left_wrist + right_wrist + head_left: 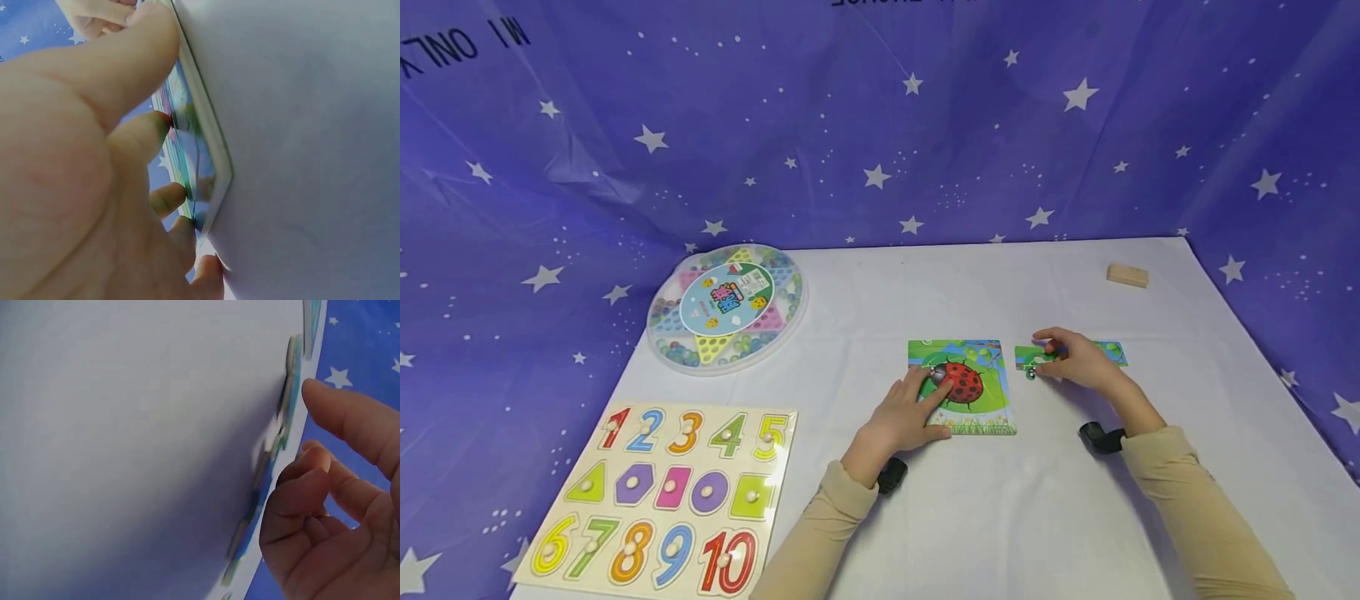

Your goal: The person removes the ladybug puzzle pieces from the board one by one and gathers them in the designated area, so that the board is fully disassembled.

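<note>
A square ladybug jigsaw puzzle [992, 396] lies flat on the white table. My left hand [898, 417] rests on its left side, with fingers spread over the picture and the thumb at the near edge. In the left wrist view, fingertips touch the face of the puzzle [209, 169] along its edge. To the right, my right hand [1081, 362] hovers over several loose puzzle pieces [1111, 352], partly hiding them. The right wrist view shows thumb and fingers apart with nothing between them, beside a row of these pieces [292, 375].
A wooden number and shape peg board [687, 450] lies at the front left. Behind it sits a round Chinese checkers box [727, 308] with marbles. Toward the back right is a small wooden block [1127, 275]. A purple star-patterned cloth [850, 125] hangs around the table.
</note>
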`<state>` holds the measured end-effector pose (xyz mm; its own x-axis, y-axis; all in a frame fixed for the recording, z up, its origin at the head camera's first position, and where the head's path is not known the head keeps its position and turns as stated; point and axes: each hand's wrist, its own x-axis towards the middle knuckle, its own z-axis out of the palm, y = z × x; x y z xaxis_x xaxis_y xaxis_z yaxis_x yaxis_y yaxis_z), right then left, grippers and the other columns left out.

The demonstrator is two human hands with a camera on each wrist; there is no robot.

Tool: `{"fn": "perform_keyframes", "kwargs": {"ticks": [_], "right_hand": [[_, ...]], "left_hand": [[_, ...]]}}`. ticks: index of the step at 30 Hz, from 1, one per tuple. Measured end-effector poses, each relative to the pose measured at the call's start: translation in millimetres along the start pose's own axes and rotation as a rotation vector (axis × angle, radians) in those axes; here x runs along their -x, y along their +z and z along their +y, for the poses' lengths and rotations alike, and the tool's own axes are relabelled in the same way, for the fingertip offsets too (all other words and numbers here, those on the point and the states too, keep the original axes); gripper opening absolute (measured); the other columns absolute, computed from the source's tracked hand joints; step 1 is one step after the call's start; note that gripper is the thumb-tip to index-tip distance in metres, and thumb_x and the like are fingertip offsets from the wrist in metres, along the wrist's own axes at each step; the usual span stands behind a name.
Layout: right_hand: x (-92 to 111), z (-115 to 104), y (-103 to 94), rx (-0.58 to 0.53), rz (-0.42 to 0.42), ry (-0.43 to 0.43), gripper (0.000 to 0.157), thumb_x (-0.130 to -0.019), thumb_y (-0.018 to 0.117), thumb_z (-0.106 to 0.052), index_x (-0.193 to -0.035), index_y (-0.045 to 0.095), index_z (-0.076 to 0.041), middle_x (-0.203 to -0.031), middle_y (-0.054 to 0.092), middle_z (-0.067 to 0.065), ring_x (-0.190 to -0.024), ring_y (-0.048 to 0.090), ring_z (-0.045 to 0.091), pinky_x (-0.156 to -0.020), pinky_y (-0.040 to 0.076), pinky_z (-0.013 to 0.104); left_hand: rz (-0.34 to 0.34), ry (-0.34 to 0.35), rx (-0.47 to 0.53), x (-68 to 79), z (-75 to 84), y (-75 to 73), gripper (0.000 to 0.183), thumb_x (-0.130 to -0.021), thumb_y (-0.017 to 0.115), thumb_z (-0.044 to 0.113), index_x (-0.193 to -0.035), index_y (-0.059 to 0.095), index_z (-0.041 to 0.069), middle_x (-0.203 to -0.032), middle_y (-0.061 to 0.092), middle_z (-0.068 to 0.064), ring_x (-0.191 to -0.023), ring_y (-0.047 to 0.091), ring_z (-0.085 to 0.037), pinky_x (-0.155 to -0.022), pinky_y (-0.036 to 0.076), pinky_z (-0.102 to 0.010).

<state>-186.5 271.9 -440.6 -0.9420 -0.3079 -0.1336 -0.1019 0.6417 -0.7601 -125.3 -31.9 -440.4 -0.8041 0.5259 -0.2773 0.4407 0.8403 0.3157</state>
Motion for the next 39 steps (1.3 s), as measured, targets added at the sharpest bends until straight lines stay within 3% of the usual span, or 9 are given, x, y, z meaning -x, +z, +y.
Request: {"fn": "perform_keyframes", "kwargs": {"ticks": [7, 12, 15, 22, 39], "right_hand": [[-3.2, -28.3, 14.6, 0.014, -0.075, -0.078, 0.052, -0.080, 0.068, -0.007, -0.126, 0.047, 0.005, -0.101, 0.049, 0.020, -0.064, 0.044, 0.019, -0.053, 0.039, 0.028], [-4.2, -34.3, 29.6, 0.069, -0.162, -0.158, 0.059, -0.076, 0.073, -0.012, -0.127, 0.047, 0.005, -0.103, 0.049, 0.018, -0.064, 0.043, 0.017, -0.055, 0.038, 0.027], [-0.5, -38.5, 36.1, 0.123, -0.187, -0.160, 0.059, -0.075, 0.074, -0.013, -0.125, 0.050, 0.005, -0.099, 0.048, 0.015, -0.067, 0.043, 0.016, -0.057, 0.039, 0.027], [5.8, -36.8, 42.5, 0.212, -0.162, -0.174, 0.051, -0.072, 0.076, -0.012, -0.116, 0.056, 0.003, -0.091, 0.050, 0.010, -0.069, 0.044, 0.016, -0.061, 0.040, 0.030], [3.9, -33.3, 45.5, 0.170, -0.127, -0.195, 0.049, -0.070, 0.077, -0.009, -0.112, 0.053, 0.000, -0.091, 0.048, 0.010, -0.067, 0.043, 0.016, -0.060, 0.040, 0.030]], "left_hand": [[0.011, 0.002, -0.011, 0.2, 0.6, -0.2, 0.069, -0.086, 0.052, 0.050, -0.145, 0.025, 0.024, -0.149, 0.009, -0.012, -0.137, 0.000, -0.025, -0.108, 0.008, -0.037], [0.006, 0.002, -0.008, 0.7, 0.9, 0.1, 0.069, -0.086, 0.052, 0.050, -0.145, 0.025, 0.024, -0.148, 0.009, -0.012, -0.137, 0.001, -0.025, -0.108, 0.009, -0.037], [0.005, 0.002, -0.004, 0.7, 1.1, 0.3, 0.069, -0.086, 0.052, 0.050, -0.144, 0.025, 0.024, -0.148, 0.009, -0.012, -0.137, 0.001, -0.025, -0.108, 0.009, -0.037], [0.022, 0.012, -0.011, -0.9, 0.7, 1.0, 0.069, -0.086, 0.053, 0.050, -0.144, 0.026, 0.025, -0.148, 0.010, -0.012, -0.137, 0.002, -0.025, -0.108, 0.010, -0.037], [0.036, 0.012, -0.046, -1.8, 0.4, 2.2, 0.068, -0.085, 0.052, 0.052, -0.144, 0.028, 0.026, -0.148, 0.011, -0.011, -0.136, 0.004, -0.025, -0.108, 0.011, -0.036]]}}
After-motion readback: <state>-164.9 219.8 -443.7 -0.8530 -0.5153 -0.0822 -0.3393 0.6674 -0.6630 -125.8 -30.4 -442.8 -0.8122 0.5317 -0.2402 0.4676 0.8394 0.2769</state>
